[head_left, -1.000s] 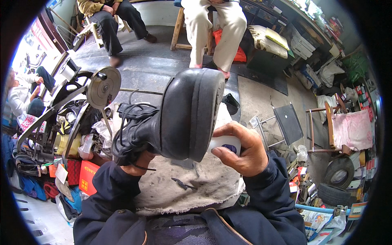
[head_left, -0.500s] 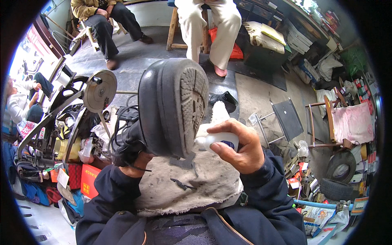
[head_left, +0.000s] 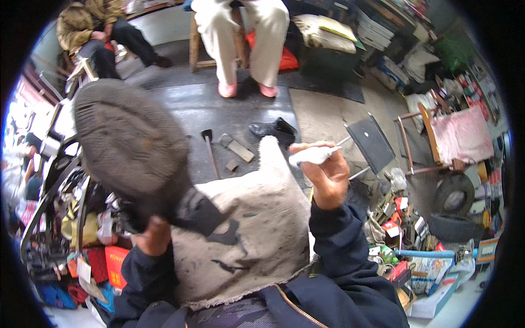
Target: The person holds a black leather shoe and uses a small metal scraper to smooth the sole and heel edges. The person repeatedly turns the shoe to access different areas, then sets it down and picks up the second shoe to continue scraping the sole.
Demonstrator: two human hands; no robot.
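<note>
My left hand grips a black shoe by its upper, raised at the left with its worn sole turned up; the shoe is blurred. In my right hand is a small white squeeze bottle, tipped sideways and apart from the shoe. A stained, pale cloth covers my lap. Dark scraps of material lie on it.
Beyond my lap, another black shoe, a long-handled tool and a block rest on the floor. A person in pale trousers sits ahead. A metal machine stands left, a folding stool right.
The shoe has swung to the left and turned so its sole faces up more. My right hand has drawn the bottle away from the sole and tilted it.
</note>
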